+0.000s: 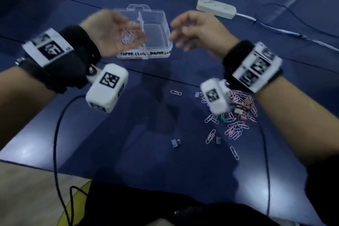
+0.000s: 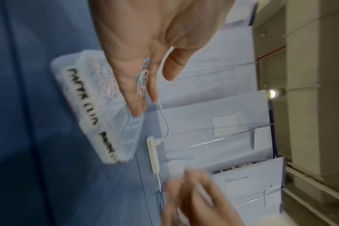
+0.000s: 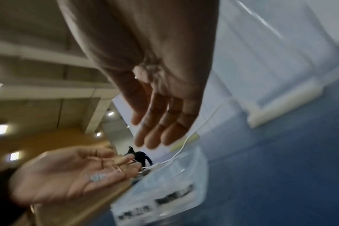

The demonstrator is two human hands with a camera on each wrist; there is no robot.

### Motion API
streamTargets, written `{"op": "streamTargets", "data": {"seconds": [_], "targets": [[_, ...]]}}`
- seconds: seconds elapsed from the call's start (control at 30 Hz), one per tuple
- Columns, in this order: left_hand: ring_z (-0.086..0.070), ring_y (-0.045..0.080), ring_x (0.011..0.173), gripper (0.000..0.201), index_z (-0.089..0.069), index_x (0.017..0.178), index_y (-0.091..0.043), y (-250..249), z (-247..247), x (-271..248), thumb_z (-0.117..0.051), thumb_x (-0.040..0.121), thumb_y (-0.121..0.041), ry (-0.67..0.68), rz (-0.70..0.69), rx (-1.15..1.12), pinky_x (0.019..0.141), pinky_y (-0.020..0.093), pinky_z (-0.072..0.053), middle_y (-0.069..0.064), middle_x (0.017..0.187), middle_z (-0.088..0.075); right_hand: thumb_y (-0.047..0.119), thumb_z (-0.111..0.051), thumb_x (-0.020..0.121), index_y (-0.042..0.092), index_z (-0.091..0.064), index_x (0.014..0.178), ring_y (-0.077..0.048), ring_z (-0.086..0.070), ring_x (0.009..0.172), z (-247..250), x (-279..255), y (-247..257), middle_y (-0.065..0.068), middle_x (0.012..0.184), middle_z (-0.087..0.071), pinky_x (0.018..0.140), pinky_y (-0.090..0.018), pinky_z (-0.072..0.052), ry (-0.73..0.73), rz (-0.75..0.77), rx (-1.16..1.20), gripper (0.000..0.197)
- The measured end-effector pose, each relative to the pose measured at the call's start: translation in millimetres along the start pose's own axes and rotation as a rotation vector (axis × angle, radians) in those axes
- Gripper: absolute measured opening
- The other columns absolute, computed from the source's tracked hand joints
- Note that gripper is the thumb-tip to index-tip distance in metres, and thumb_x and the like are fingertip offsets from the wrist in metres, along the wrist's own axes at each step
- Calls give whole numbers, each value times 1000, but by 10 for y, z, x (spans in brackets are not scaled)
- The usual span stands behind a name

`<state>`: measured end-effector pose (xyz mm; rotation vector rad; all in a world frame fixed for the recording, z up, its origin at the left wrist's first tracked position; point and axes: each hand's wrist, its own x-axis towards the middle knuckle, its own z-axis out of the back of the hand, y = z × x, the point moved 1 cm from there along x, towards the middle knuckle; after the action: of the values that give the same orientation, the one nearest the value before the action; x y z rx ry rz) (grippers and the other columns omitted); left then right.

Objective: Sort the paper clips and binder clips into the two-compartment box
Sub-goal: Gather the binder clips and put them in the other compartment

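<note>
— Where are your hands?
— My left hand point(image 1: 113, 33) lies flat, palm up, paper clips point(image 1: 126, 35) on it, above the box point(image 1: 157, 49) at upper centre. My right hand point(image 1: 198, 31) hangs relaxed, empty.
— The rest?
— Scattered lower right on the surface point(image 1: 146, 152).

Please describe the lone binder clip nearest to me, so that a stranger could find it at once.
Start at the clear two-compartment box on the blue table, then come toward the person, past the mixed pile of clips. The binder clip lies left of that pile, alone, bluish with small wire handles.
</note>
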<state>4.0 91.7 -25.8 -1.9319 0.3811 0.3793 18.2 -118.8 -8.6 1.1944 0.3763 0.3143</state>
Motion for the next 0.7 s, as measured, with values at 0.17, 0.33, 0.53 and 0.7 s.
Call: {"op": "streamTargets", "data": {"seconds": [0.17, 0.33, 0.53, 0.7], "targets": [[-49, 12, 87, 14, -47, 84, -20, -77, -88, 221, -40, 95, -25, -187, -157, 315, 96, 30, -35, -5, 88, -50, 7, -58, 85, 13, -62, 105, -7, -52, 77, 342, -768, -276, -1, 99, -61, 60, -15, -36, 206, -231, -904, 21], [-44, 18, 99, 39, -50, 121, -10, 119, -263, 338, -51, 86, -27, -174, -242, 873, 81, 26, -37, -1, 98, -53, 17, -74, 73, 23, -53, 75, -8, -48, 60, 295, -1342, -421, 6, 71, -56, 53, -15, -36, 245, -444, -932, 22], [-58, 28, 105, 21, -69, 101, -9, 527, -529, 89, -58, 84, -7, 64, -589, 1546, 88, 25, -39, 11, 109, -67, 32, -81, 63, 19, -50, 72, -17, -50, 73, 34, -1629, -628, 5, 71, -51, 55, -23, -38, 326, -570, -989, 35], [-50, 35, 110, 24, -68, 104, -11, 653, -649, 0, -54, 85, -13, 97, -729, 1863, 97, 40, -35, 15, 112, -62, 10, -73, 70, 13, -54, 80, -28, -59, 90, -83, -1699, -724, -3, 80, -52, 71, -33, -49, 337, -536, -1006, 21]]}}
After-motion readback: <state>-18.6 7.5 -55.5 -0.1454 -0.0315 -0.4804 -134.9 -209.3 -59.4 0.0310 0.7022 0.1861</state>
